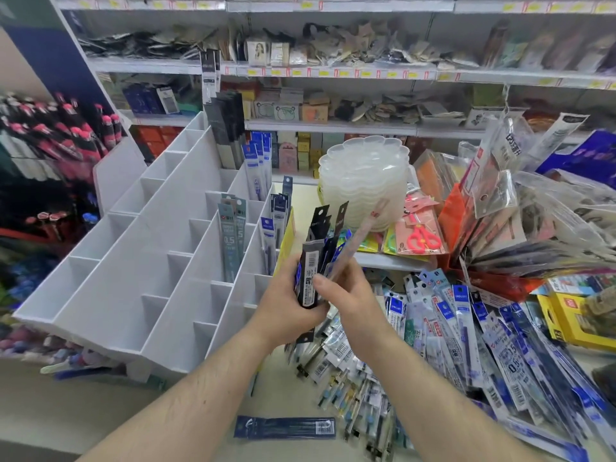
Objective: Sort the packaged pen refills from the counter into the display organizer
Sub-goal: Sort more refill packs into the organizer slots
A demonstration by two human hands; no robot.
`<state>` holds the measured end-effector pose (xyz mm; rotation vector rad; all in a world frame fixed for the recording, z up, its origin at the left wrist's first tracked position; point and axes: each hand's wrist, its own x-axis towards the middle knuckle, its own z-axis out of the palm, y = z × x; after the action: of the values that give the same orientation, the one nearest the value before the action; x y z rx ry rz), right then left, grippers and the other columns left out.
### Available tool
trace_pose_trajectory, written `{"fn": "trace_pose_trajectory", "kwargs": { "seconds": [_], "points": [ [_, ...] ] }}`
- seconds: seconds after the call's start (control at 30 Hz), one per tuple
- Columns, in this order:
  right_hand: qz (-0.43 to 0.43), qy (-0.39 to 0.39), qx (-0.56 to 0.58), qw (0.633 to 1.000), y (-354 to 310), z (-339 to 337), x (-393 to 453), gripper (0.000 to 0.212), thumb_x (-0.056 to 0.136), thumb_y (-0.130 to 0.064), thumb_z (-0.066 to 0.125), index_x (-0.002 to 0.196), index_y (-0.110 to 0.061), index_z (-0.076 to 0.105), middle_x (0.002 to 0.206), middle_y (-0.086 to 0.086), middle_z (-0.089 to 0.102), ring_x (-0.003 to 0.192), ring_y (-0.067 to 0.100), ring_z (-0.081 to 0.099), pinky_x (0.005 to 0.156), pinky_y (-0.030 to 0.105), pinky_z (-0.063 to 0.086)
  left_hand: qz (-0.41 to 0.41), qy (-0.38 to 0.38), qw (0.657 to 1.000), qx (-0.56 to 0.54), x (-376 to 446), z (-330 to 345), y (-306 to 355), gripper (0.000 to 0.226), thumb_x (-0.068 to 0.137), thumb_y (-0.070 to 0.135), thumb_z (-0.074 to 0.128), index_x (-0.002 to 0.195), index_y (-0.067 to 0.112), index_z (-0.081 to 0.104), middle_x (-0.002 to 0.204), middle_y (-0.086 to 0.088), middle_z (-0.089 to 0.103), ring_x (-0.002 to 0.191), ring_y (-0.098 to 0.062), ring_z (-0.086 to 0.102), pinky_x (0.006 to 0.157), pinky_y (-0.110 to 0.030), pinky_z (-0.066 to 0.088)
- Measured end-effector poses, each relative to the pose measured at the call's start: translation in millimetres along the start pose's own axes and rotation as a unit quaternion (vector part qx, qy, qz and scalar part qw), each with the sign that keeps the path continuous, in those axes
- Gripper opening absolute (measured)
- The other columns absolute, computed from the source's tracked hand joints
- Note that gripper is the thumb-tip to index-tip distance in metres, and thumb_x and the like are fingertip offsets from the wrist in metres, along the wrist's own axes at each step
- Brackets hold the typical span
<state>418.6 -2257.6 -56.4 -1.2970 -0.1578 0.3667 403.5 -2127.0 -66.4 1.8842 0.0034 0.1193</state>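
Clutching a bundle of dark refill packs (pixel 308 278) upright at the frame's centre, the left hand (pixel 286 298) keeps its grip clenched round them. Beside it, the right hand (pixel 346 295) pinches a clear pink-tipped pack (pixel 358 240), tilted toward upper right. More packaged refills (pixel 466 345) lie heaped on the surface at lower right. The white display organizer (pixel 156 261) fills the left, with a few packs standing in its right-hand compartments.

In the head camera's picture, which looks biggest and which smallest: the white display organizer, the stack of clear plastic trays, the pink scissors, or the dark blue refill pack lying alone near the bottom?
1. White display organizer
2. Stack of clear plastic trays
3. Dark blue refill pack, though it lies nearer the camera
4. Pink scissors
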Motion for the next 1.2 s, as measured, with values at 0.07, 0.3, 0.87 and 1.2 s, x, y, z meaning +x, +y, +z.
{"fn": "trace_pose_trajectory", "kwargs": {
  "seconds": [0.07, 0.3, 0.87, 1.2],
  "points": [
    [-0.012, -0.015, 0.000, 1.000, 9, 2, -4, 0.046, 0.075, -0.014, 0.061, 0.121, -0.011, 0.056, 0.097, -0.011, 0.073, 0.097, 0.003, 0.067, 0.081, 0.020, 0.052, 0.007, 0.012, 1.000, 0.000, -4, 3, -6, 0.059, 0.070, -0.002, 0.076, 0.118, 0.026, 0.055, 0.101, 0.000, 0.070, 0.093, -0.016, 0.069, 0.083, -0.036, 0.057],
    [0.001, -0.017, -0.016, 1.000, 32, 2, -14, 0.064, 0.066, -0.029, 0.065, 0.126, -0.011, 0.055, 0.106, -0.004, 0.071, 0.105, 0.013, 0.065, 0.086, 0.027, 0.051, -0.003, 0.028, 0.999, 0.042, -21, 5, -36, 0.086, 0.058, 0.028, 0.087, 0.130, 0.040, 0.042, 0.120, -0.001, 0.060, 0.112, -0.018, 0.062, 0.092, -0.042, 0.054],
    [-0.032, -0.042, -0.027, 0.998, 21, 8, -20, 0.055, 0.070, -0.016, 0.061, 0.125, -0.011, 0.056, 0.104, -0.007, 0.073, 0.103, 0.009, 0.066, 0.085, 0.021, 0.051, -0.064, 0.014, 0.998, -0.012, -25, 3, -40, 0.058, 0.069, 0.012, 0.078, 0.119, 0.031, 0.056, 0.102, 0.008, 0.072, 0.096, -0.009, 0.069, 0.084, -0.043, 0.058],
    [-0.061, 0.079, -0.040, 0.994, -5, -27, -11, 0.054, 0.073, -0.021, 0.052, 0.126, -0.017, 0.057, 0.128, 0.008, 0.064, 0.121, 0.015, 0.061, 0.104, 0.032, 0.046, -0.013, 0.150, 0.984, -0.096, -11, 9, -23, 0.060, 0.069, -0.013, 0.080, 0.105, 0.025, 0.050, 0.097, 0.007, 0.068, 0.088, 0.003, 0.068, 0.076, -0.012, 0.051]
  ]
}}
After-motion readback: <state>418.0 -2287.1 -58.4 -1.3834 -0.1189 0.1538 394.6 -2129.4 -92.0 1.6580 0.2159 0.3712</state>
